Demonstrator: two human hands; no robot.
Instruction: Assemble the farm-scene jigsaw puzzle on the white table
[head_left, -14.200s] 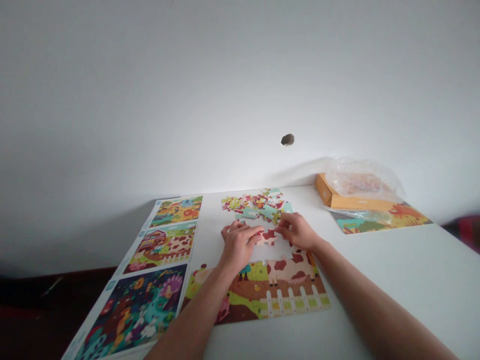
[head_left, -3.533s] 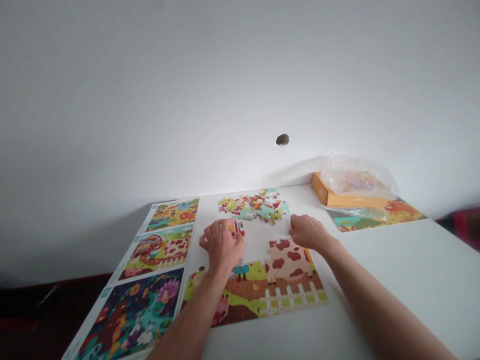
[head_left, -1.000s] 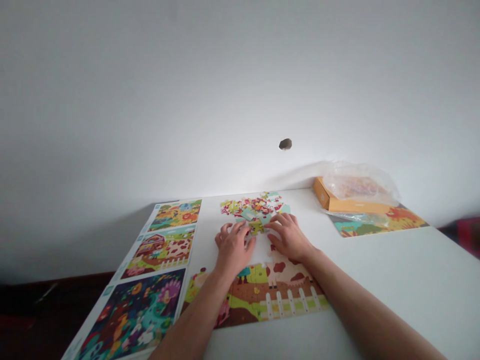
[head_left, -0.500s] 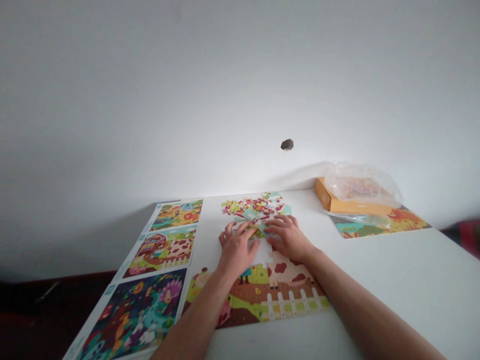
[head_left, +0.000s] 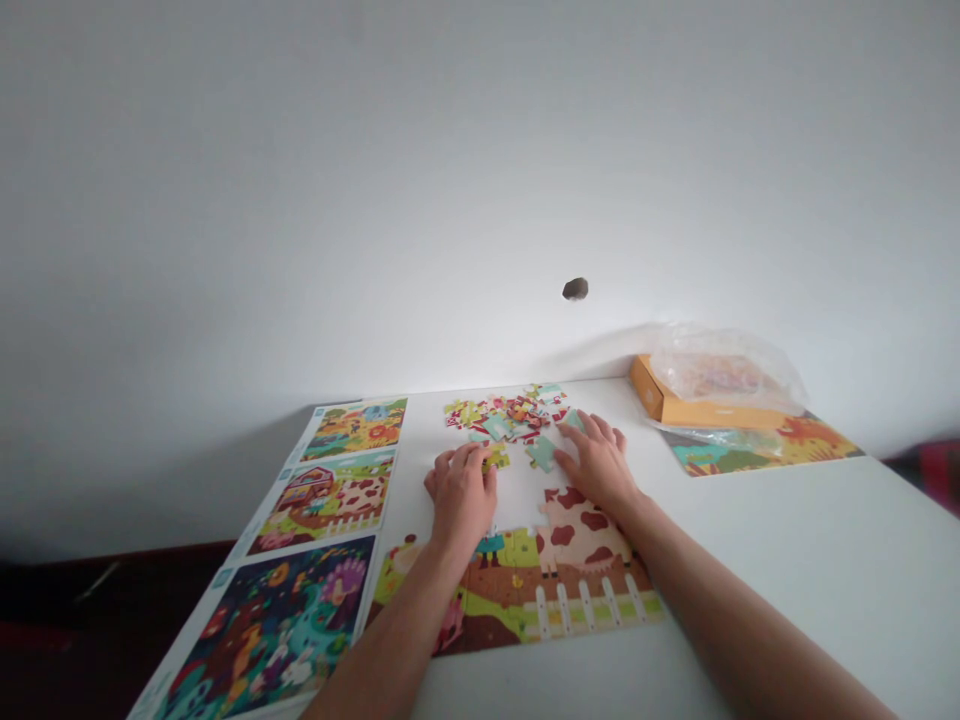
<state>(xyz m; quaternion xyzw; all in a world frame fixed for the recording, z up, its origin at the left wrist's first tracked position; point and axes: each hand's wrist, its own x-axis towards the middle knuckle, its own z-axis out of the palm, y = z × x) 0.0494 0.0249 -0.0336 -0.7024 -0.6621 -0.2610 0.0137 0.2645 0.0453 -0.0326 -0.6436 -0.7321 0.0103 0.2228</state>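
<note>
A partly joined farm puzzle (head_left: 577, 540), showing a cow and a white fence, lies on the white table under my forearms. Beyond it is a pile of loose puzzle pieces (head_left: 517, 408). My left hand (head_left: 461, 490) rests left of the pile, fingers curled beside a green-yellow piece (head_left: 496, 458); whether it grips anything is hidden. On the right, my right hand (head_left: 596, 460) is spread with its fingers apart, touching pale blue pieces near a light blue-green piece (head_left: 541, 453). The cow's back lies just below that hand.
Three printed pictures (head_left: 315, 500) lie in a column along the table's left side. At the back right, an orange box (head_left: 705, 408) carries a clear plastic bag (head_left: 720, 365), beside a colourful picture sheet (head_left: 814, 440). A white wall (head_left: 450, 200) stands behind.
My hands have moved apart, the left one slightly left and the right one to the right. More of the pieces between them and the cow's back now show.
</note>
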